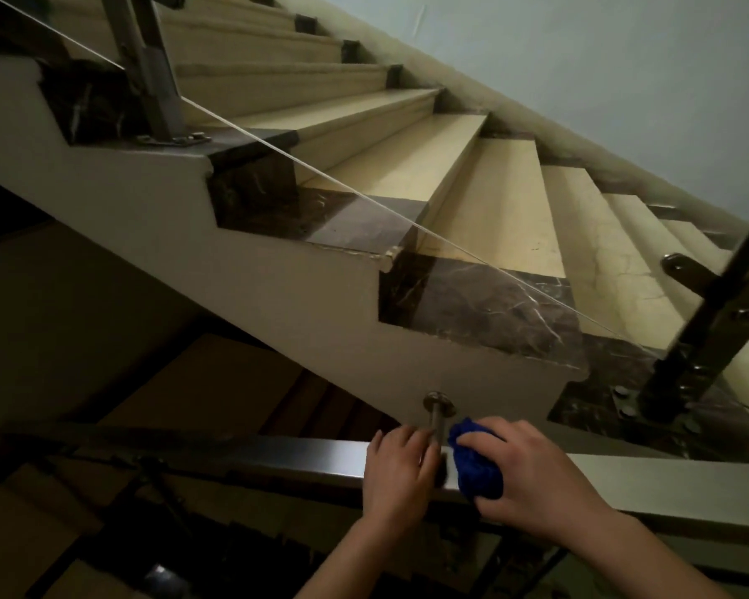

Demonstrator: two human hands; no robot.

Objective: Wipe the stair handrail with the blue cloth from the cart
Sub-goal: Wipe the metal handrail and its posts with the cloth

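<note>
A flat brushed-steel handrail (303,458) is seen running left to right across the near part of the view. It is fixed by a short round metal standoff pin (438,412) to the cream side of the staircase just behind it. A bunched blue cloth (476,465) is pressed on top of the handrail, just right of the pin. It is gripped by the right hand (535,473), fingers wrapped over it. The left hand (401,469) is laid on the handrail just left of the cloth, fingers curled over the far edge and thumb beside the pin. The hands are close together but not touching, with the pin between them. Cream stone steps (507,196) with dark brown marble edging (485,304) are seen rising to the far left. A thin pale line, likely a glass panel edge (321,183), is seen crossing them diagonally. A steel baluster post (152,67) is bolted to a step at far left. A darker post (684,352) is bolted at right. A pale wall (580,58) is seen at far right. The area below the handrail is too dim to tell.
</note>
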